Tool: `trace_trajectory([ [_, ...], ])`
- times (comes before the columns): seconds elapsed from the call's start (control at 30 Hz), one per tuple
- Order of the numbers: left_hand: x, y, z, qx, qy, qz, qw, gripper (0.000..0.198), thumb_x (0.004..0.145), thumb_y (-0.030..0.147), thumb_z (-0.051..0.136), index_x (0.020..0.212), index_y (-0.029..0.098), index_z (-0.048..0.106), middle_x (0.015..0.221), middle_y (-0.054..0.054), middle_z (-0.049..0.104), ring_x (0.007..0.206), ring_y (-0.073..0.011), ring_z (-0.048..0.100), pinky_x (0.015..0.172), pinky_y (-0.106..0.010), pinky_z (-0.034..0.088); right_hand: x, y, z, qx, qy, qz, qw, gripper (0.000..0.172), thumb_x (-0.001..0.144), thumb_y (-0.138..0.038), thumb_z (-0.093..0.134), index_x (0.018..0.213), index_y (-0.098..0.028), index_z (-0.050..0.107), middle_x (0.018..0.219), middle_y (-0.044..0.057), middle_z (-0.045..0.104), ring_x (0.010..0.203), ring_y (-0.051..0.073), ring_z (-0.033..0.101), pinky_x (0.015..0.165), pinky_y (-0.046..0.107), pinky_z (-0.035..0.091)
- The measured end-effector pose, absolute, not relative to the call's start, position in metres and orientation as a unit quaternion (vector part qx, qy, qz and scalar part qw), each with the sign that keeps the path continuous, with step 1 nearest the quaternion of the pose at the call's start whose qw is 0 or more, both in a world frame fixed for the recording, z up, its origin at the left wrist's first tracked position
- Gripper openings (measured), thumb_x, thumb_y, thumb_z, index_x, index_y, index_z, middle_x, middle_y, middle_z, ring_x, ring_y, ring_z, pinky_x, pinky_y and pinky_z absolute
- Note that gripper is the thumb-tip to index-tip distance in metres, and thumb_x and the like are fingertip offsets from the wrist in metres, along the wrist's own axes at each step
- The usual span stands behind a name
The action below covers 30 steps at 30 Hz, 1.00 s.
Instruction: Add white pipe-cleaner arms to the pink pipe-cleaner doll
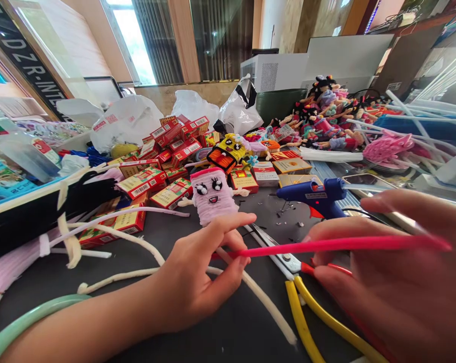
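Note:
My left hand [197,272] pinches a bright pink pipe cleaner [288,248] between thumb and fingers. A cream pipe cleaner [269,297] runs beneath those fingers; whether it is held too, I cannot tell. The pink stem stretches right, its blurred tip crossing in front of my right hand [383,267]. That hand is smeared by motion, with fingers apart and no grip on the stem visible. Below and beside it lie scissors [286,257] with red handles and a tool with yellow handles [301,322]. Beyond my left hand stands a pale pink pipe-cleaner figure [213,196] with a smiling face.
A blue glue gun [315,195] lies behind the scissors. Red and yellow small boxes [143,182] are heaped back left, near a yellow-orange figure [228,151]. Pipe-cleaner dolls [322,121] pile up at back right. Black stem bundles [61,212] lie left; scraps dot the dark table [220,322].

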<state>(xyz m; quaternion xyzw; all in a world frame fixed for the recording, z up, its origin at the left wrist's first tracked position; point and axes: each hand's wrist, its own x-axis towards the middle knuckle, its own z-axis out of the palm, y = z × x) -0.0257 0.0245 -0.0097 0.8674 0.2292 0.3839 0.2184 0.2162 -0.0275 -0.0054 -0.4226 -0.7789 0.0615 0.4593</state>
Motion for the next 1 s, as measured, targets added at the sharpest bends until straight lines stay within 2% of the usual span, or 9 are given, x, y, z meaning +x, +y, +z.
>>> trace_trajectory([
  [0.1,-0.026,0.024,-0.01,0.872,0.215,0.382,0.219,0.05,0.089,0.008,0.055,0.134,0.026,0.043,0.087,0.001,0.066,0.083,-0.0117,0.067,0.077,-0.017,0.057,0.215,-0.024,0.005,-0.383,-0.798,0.111,0.452,0.042,0.094,-0.032,0.063,0.128,-0.032,0.039,0.088,0.0,0.073,0.07,0.015,0.073,0.063,0.02,0.061],
  [0.23,-0.025,0.024,-0.011,0.881,0.198,0.368,0.222,0.049,0.088,0.007,0.054,0.132,0.025,0.044,0.088,0.0,0.066,0.076,-0.0102,0.065,0.07,-0.015,0.056,0.216,-0.022,0.013,-0.291,-0.889,0.062,0.347,0.017,0.094,-0.024,0.064,0.109,-0.026,0.058,0.09,0.001,0.075,0.073,0.013,0.071,0.07,0.019,0.058],
  [0.3,-0.025,0.024,-0.011,0.886,0.192,0.365,0.214,0.047,0.087,0.007,0.054,0.13,0.025,0.045,0.089,0.0,0.067,0.072,-0.0097,0.065,0.067,-0.016,0.055,0.212,-0.026,0.009,-0.267,-0.895,0.053,0.353,0.009,0.098,-0.024,0.057,0.107,-0.025,0.06,0.086,0.001,0.074,0.071,0.013,0.07,0.071,0.021,0.057],
  [0.4,-0.026,0.024,-0.011,0.89,0.192,0.36,0.203,0.045,0.086,0.008,0.056,0.126,0.024,0.047,0.089,-0.001,0.067,0.071,-0.0097,0.064,0.066,-0.016,0.053,0.207,-0.034,-0.002,-0.33,-0.813,0.045,0.477,0.018,0.103,-0.036,0.043,0.101,-0.028,0.059,0.071,-0.002,0.068,0.061,0.014,0.066,0.074,0.028,0.057],
  [0.5,-0.026,0.023,-0.011,0.885,0.204,0.361,0.21,0.043,0.086,0.008,0.056,0.124,0.025,0.048,0.089,0.0,0.067,0.072,-0.0094,0.064,0.064,-0.015,0.053,0.212,-0.038,-0.003,-0.366,-0.751,0.1,0.54,0.021,0.103,-0.04,0.04,0.099,-0.03,0.058,0.066,-0.001,0.063,0.052,0.015,0.062,0.057,0.027,0.055],
  [0.63,-0.025,0.024,-0.009,0.867,0.242,0.377,0.218,0.032,0.086,0.01,0.057,0.115,0.023,0.055,0.086,0.001,0.066,0.069,-0.0088,0.063,0.065,-0.016,0.054,0.227,-0.033,0.008,-0.321,-0.805,0.147,0.477,0.026,0.102,-0.044,0.034,0.096,-0.035,0.057,0.062,-0.002,0.064,0.051,0.018,0.063,0.05,0.029,0.055],
  [0.8,-0.022,0.026,-0.003,0.856,0.249,0.406,0.202,0.015,0.087,0.008,0.055,0.094,0.02,0.061,0.085,-0.002,0.069,0.073,-0.0111,0.064,0.063,-0.018,0.053,0.221,-0.028,0.006,-0.367,-0.775,0.104,0.504,0.014,0.1,-0.045,0.044,0.101,-0.033,0.052,0.066,-0.002,0.065,0.051,0.017,0.064,0.044,0.025,0.052],
  [0.93,-0.021,0.026,-0.001,0.877,0.185,0.406,0.181,0.016,0.087,0.005,0.055,0.094,0.018,0.062,0.082,-0.003,0.068,0.076,-0.0131,0.064,0.068,-0.02,0.053,0.211,-0.023,0.007,-0.348,-0.853,0.047,0.387,0.026,0.094,-0.048,0.059,0.111,-0.03,0.051,0.077,-0.003,0.07,0.06,0.013,0.069,0.055,0.017,0.055],
  [1.0,-0.021,0.025,0.0,0.891,0.153,0.39,0.176,0.017,0.088,0.005,0.055,0.096,0.018,0.061,0.08,-0.004,0.068,0.079,-0.015,0.064,0.073,-0.023,0.054,0.208,-0.02,0.008,-0.308,-0.878,0.049,0.363,0.024,0.095,-0.046,0.057,0.109,-0.027,0.053,0.078,-0.003,0.07,0.062,0.011,0.069,0.059,0.015,0.055],
])
